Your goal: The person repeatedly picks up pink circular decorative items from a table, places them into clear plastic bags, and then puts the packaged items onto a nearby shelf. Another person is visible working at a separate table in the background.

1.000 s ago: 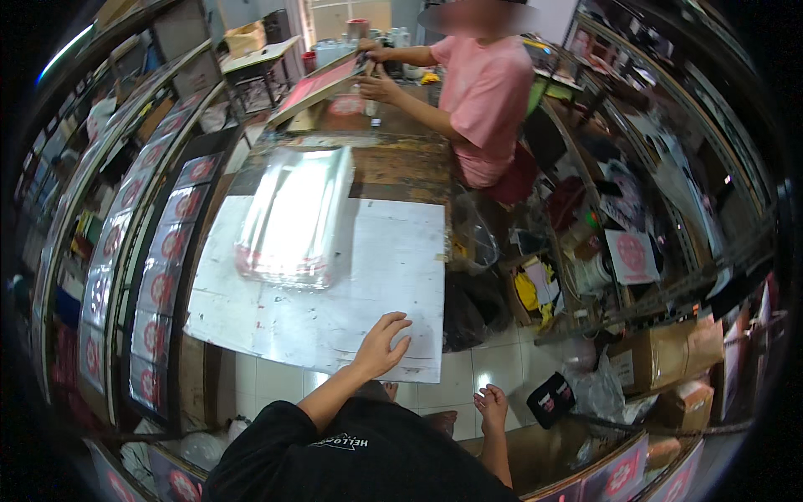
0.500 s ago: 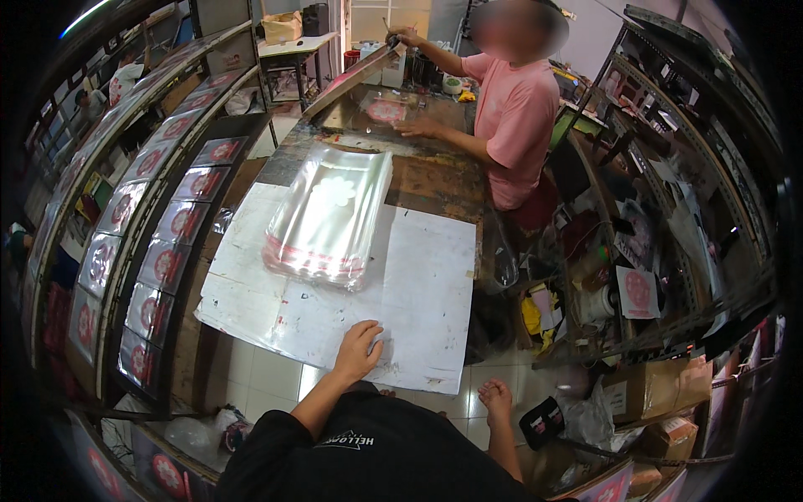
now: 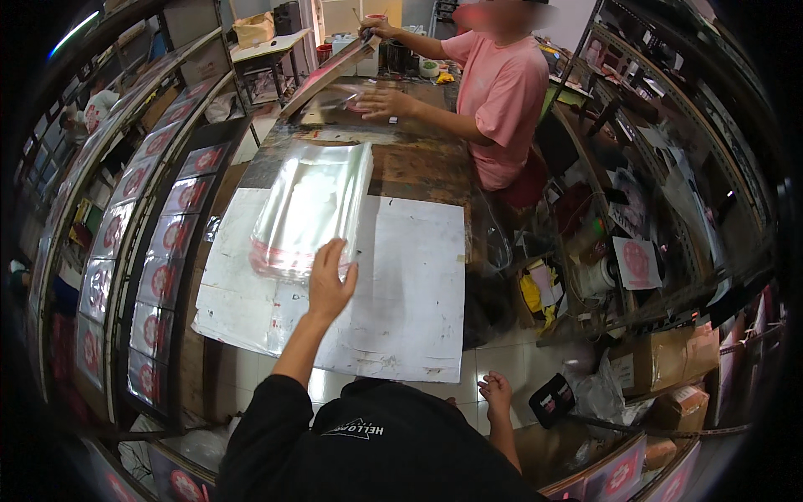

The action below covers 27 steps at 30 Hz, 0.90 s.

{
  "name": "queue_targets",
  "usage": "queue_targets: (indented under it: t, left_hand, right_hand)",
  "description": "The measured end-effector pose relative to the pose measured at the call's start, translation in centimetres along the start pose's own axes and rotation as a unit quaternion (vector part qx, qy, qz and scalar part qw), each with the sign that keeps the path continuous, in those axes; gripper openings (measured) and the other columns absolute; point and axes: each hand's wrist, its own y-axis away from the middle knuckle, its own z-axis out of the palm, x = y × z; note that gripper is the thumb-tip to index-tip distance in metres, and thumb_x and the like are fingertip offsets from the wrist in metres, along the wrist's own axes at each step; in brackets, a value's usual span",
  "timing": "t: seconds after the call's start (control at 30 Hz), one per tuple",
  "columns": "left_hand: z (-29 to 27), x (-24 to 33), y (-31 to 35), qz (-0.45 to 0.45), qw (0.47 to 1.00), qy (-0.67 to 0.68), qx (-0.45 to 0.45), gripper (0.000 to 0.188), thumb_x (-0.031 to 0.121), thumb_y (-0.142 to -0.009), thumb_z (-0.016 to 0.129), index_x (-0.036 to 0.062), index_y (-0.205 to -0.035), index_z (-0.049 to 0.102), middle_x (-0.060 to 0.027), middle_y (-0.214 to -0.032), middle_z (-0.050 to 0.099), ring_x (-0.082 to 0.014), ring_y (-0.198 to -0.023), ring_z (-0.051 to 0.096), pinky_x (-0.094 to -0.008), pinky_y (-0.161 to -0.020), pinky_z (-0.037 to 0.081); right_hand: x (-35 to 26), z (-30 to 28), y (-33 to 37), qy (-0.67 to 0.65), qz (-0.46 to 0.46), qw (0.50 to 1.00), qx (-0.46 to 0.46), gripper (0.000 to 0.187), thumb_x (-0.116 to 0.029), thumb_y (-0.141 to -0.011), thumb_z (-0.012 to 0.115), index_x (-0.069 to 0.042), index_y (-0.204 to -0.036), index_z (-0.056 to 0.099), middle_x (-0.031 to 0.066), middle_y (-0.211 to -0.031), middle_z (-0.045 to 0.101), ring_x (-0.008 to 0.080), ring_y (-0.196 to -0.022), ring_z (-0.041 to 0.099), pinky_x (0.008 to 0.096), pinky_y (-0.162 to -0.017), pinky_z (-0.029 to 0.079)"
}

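A thick stack of clear plastic bags (image 3: 314,192) with red-pink printing along its near end lies on a white board (image 3: 414,284) on the table. My left hand (image 3: 331,283) is over the stack's near right corner, thumb apart from the fingers, holding nothing; whether it touches the plastic I cannot tell. Low beside my body hangs my right hand (image 3: 496,390), fingers loosely bent and nothing in them. Across the table a co-worker in a pink shirt (image 3: 502,100) grips a tilted screen-printing frame (image 3: 326,79) with one hand and holds the other over a clear sheet (image 3: 347,100).
To the left, racks carry rows of printed clear pieces (image 3: 164,280) with red round designs. Metal shelving (image 3: 669,109) fills the right side, with cardboard boxes (image 3: 669,364) beneath. A container with yellow items (image 3: 535,293) stands right of the table.
My left hand has moved forward from the board's near edge to the stack's corner. The co-worker's free hand has lifted and shifted left over the sheet. My right hand's fingers are more bent.
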Motion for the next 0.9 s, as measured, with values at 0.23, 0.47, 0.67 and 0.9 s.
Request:
queue_targets:
  t: [0.23,0.47,0.67,0.9]
  left_hand:
    - [0.1,-3.4,-8.8,0.131,0.962,-0.233,0.061,0.082,0.013,-0.075,0.074,0.0007,-0.145,0.034,-0.0258,-0.146,0.032,-0.0425,-0.136,0.032,-0.0522,-0.112,0.029]
    - [2.4,-8.9,-12.1,0.165,0.917,-0.356,-0.071,0.037,0.012,-0.082,0.062,0.0054,-0.119,0.06,-0.0128,-0.114,0.062,-0.0263,-0.109,0.058,-0.048,-0.1,0.04]
    - [4.2,-2.0,-7.2,0.284,0.919,-0.26,-0.082,0.016,0.009,-0.081,0.056,0.0043,-0.095,0.063,-0.0085,-0.083,0.058,-0.0232,-0.081,0.06,-0.04,-0.069,0.045]
    - [6.1,10.5,-0.3,0.27,0.916,-0.163,-0.247,0.031,0.008,-0.081,0.058,0.0001,-0.111,0.058,-0.0091,-0.08,0.059,-0.0248,-0.063,0.062,-0.0375,-0.058,0.047]
  right_hand:
    - [0.2,0.9,1.7,-0.021,0.001,1.0,0.005,0.025,-0.01,-0.097,0.053,0.0,-0.12,0.056,0.009,-0.103,0.063,0.0203,-0.087,0.066,0.03,-0.074,0.053]
    - [1.5,0.6,2.9,-0.018,0.002,1.0,0.018,0.025,-0.014,-0.097,0.057,-0.001,-0.118,0.055,0.0084,-0.101,0.064,0.02,-0.084,0.067,0.0304,-0.071,0.054]
    - [-2.2,2.5,5.7,-0.02,-0.037,0.999,-0.025,0.029,-0.013,-0.098,0.057,0.002,-0.123,0.054,0.0113,-0.109,0.063,0.0211,-0.091,0.067,0.033,-0.08,0.055]
    - [-12.7,8.6,9.8,-0.082,-0.143,0.969,-0.187,0.044,-0.011,-0.098,0.056,0.0,-0.138,0.045,0.0173,-0.134,0.052,0.0272,-0.117,0.058,0.0401,-0.098,0.049]
